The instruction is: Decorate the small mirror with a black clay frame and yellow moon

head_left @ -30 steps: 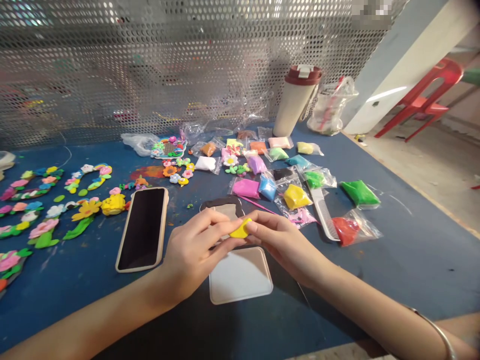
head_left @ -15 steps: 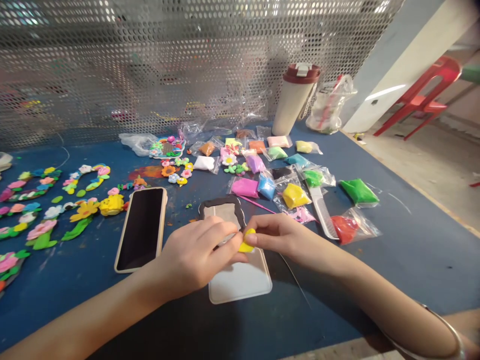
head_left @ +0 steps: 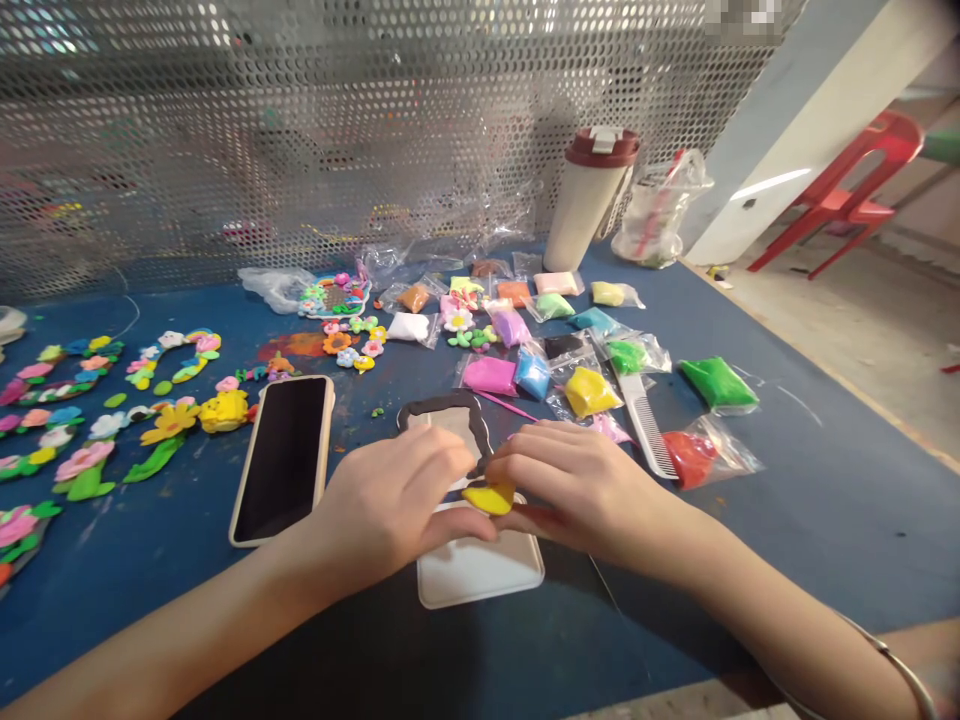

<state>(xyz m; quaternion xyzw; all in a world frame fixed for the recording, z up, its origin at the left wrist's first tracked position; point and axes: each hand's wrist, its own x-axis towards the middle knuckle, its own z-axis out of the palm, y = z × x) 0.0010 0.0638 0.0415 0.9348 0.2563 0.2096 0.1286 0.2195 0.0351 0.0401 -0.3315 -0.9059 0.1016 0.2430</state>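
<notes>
Yellow clay (head_left: 489, 498) has moved lower since before, and now left hand (head_left: 394, 510) and right hand (head_left: 581, 490) hold it clenched in their grip above white rounded board (head_left: 480, 570)

A perforated grey metal panel (head_left: 360, 130) forms the rear enclosure behind the blue-topped table (head_left: 817, 530), its round holes reflecting bright light along the upper section. A square white pillar (head_left: 814, 130) stands at right, carrying a narrow strip of light. Beyond the table edge, a red plastic chair (head_left: 847, 190) stands on a pale concrete floor (head_left: 877, 360).
</notes>
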